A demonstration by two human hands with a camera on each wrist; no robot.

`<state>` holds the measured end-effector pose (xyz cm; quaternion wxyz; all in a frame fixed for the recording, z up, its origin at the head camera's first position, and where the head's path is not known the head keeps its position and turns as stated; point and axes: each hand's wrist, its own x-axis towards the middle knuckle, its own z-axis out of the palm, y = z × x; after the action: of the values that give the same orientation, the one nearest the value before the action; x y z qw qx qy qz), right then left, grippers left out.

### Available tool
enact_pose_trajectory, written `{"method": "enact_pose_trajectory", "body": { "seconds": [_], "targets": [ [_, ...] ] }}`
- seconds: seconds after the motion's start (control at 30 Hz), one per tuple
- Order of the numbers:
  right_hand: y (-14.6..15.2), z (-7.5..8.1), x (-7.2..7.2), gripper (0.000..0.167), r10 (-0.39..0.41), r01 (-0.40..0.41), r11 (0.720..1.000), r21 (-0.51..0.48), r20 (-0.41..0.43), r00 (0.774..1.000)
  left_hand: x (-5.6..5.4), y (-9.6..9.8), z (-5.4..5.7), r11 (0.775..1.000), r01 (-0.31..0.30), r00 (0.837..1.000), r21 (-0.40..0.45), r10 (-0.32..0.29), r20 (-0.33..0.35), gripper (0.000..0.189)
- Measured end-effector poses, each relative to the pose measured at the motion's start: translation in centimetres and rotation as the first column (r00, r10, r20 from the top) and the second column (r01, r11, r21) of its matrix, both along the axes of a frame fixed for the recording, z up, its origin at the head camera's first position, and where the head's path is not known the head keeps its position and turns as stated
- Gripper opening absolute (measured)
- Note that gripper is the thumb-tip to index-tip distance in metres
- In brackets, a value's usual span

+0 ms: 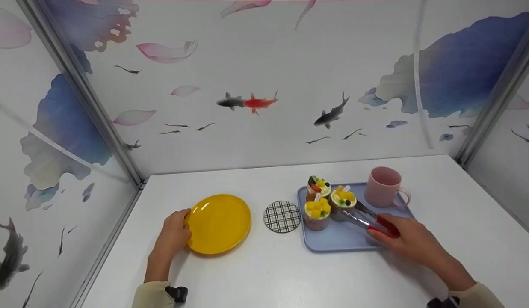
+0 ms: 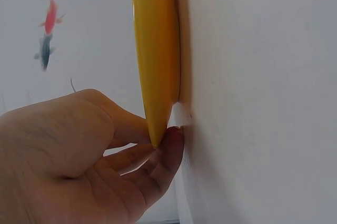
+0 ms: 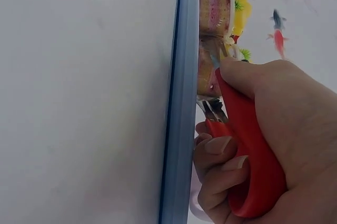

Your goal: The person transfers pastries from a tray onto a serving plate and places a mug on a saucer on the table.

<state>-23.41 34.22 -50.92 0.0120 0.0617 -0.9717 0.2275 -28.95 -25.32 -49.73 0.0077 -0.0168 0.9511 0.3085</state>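
Right hand (image 1: pixel 418 241) grasps red-handled tongs (image 1: pixel 378 233) over blue tray (image 1: pixel 345 244), fingers curled round them; long axis slants forward and left, tips pointing at rightmost dessert cup (image 1: pixel 343 198), contact hard to tell; left hand (image 1: pixel 172 233) pinches left edge of yellow plate (image 1: pixel 219 224), thumb above, fingers beneath; coaster (image 1: pixel 282 217) between plate and tray, mug (image 1: pixel 381 190) on tray

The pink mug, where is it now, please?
In the head view, the pink mug stands at right, on the blue tray, beyond the red-handled tongs.
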Motion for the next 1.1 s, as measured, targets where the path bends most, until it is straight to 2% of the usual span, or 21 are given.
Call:
{"method": "enact_pose_trajectory", "body": {
  "seconds": [0.2, 0.43, 0.77, 0.97, 1.1],
  "targets": [
    [0.2, 0.3, 0.0, 0.074, -0.018, 0.018, 1.000, -0.013, 0.010, 1.000, 0.0, 0.0, 0.0, 1.000, 0.002, 1.000, 0.010, -0.002, 0.005, 0.055],
    [0.2, 0.8, 0.2, 0.072, -0.026, 0.025, 0.999, -0.024, -0.013, 1.000, 0.0, -0.1, 0.0, 1.000, 0.010, 1.000, 0.009, -0.010, -0.005, 0.054],
    [0.2, 1.2, 0.3, 0.068, -0.026, 0.023, 0.998, -0.061, -0.040, 0.999, -0.1, -0.2, -0.2, 1.000, -0.004, 1.000, 0.020, 0.004, 0.014, 0.055],
    [0.1, 1.5, 0.4, 0.064, -0.022, 0.015, 0.995, -0.098, -0.075, 0.997, 0.0, -0.2, -0.2, 1.000, 0.004, 1.000, 0.003, -0.004, -0.009, 0.053],
    [0.2, 1.7, 0.6, 0.068, -0.020, 0.009, 0.995, -0.100, -0.112, 0.994, 0.0, -0.2, -0.2, 1.000, 0.006, 1.000, 0.005, -0.006, -0.007, 0.053]
  ]
}}
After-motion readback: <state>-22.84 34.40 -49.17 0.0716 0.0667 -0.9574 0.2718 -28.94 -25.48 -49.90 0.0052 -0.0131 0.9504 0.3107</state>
